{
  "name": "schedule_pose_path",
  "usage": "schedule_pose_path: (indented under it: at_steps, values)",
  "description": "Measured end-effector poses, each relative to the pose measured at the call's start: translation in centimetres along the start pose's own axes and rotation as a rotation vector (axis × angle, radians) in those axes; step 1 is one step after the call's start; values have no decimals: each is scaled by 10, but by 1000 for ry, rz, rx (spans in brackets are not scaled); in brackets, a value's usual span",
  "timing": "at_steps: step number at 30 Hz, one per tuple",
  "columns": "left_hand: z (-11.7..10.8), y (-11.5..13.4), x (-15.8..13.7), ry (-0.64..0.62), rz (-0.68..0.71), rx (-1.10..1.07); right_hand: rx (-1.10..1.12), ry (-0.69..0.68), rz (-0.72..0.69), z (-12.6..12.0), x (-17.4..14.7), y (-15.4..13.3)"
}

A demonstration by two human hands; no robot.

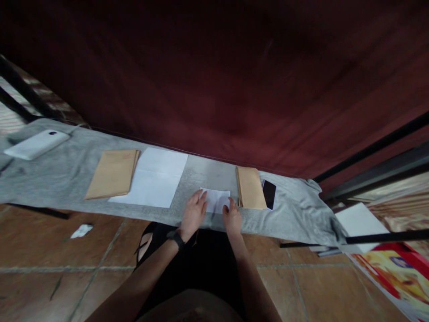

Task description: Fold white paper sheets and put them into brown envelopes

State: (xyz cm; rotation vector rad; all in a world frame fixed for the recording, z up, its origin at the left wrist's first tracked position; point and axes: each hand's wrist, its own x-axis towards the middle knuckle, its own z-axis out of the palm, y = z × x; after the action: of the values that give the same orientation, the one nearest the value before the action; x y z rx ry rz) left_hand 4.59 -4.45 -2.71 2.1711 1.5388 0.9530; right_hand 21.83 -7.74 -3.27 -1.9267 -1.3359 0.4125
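A small folded sheet of white paper point(216, 200) lies on the grey cloth in front of me. My left hand point(195, 209), with a dark band at its wrist, has its fingertips on the sheet's left edge. On the opposite edge, my right hand point(232, 217) grips with thumb and curled fingers. Just right of that hand rests a stack of brown envelopes point(252, 188). Larger white sheets point(157, 176) lie to the left, partly under another stack of brown envelopes point(112, 173).
A phone point(269, 194) sits beside the right envelopes. At the far left is a white device point(37, 144) with a cable. A dark red curtain point(214, 89) hangs behind the cloth-covered bench point(295, 214). Black metal bars point(372, 147) and a red-yellow box point(398, 273) are at right.
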Motion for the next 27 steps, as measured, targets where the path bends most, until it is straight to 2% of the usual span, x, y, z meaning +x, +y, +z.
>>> schedule_pose_path:
  at_steps: [3, 7, 10, 13, 17, 22, 27]
  values:
    - [8, 6, -16, -103, 123, 111, -66, -29, -23, -1, -1, 1]
    - [13, 5, -25, -127, 191, 255, -251, -26, -81, -6, -1, -1]
    - [12, 3, -25, -130, 230, 316, -271, 42, -206, -3, -1, -7]
    - [10, 1, -25, -148, 257, 354, -202, -43, -392, 9, -6, -13]
    - [5, -3, -30, -178, 268, 374, -259, -186, -561, 24, -16, -16]
    - [-5, -9, -37, -182, 234, 299, -422, -131, -600, 26, -20, -10]
    - [-33, -30, -30, -149, 118, 130, -484, -103, -596, 28, -20, -7]
